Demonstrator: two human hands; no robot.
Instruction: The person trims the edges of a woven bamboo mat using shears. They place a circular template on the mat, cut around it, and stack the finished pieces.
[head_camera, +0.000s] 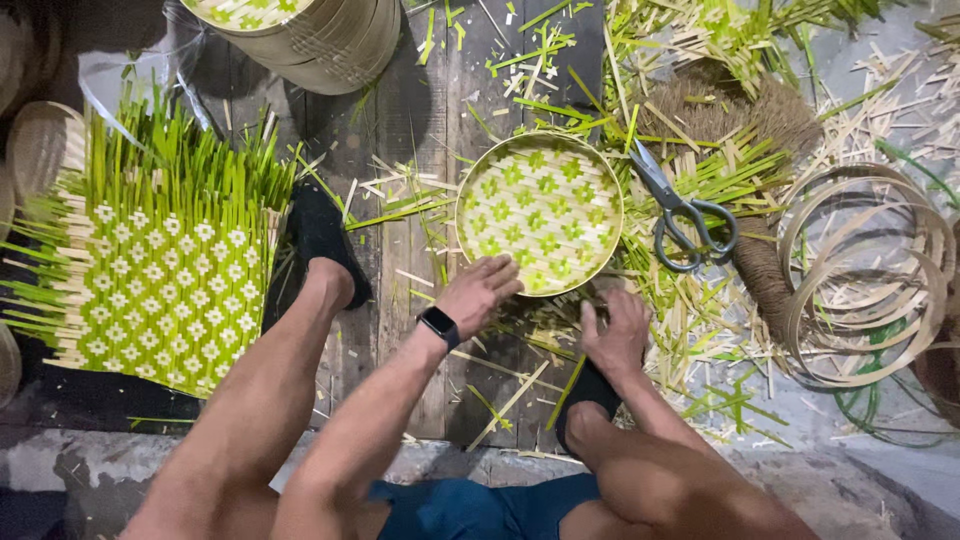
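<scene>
**Hands at the rim of a round woven tray**

On the dark wooden boards (420, 150) between the person's knees lies a round woven tray (538, 212), flat and face up, its green and pale strips forming a flower-like pattern inside a thin bent rim. The left hand (478, 293), with a black watch (438, 325) on the wrist, rests palm down on the near edge of the tray, fingers stretched forward and lying loosely side by side, touching the rim. The right hand (615, 330) sits just beside the tray's near right edge, down among loose strips; its fingers are curled under, and whether they pinch a strip cannot be told.

Both feet wear black slippers (322, 240), one to the left of the tray, the other under the right hand. Scissors (680, 215) with grey handles lie to the right of the tray on a litter of green and pale cuttings (700, 310). Further right is a heap of bent hoops (870, 270), with a coil of brown twine (720, 115) above the scissors. To the far left lies a large square woven mat (160, 280) with unwoven green ends standing out at the top. A stack of finished trays (320, 35) stands at the upper edge.
</scene>
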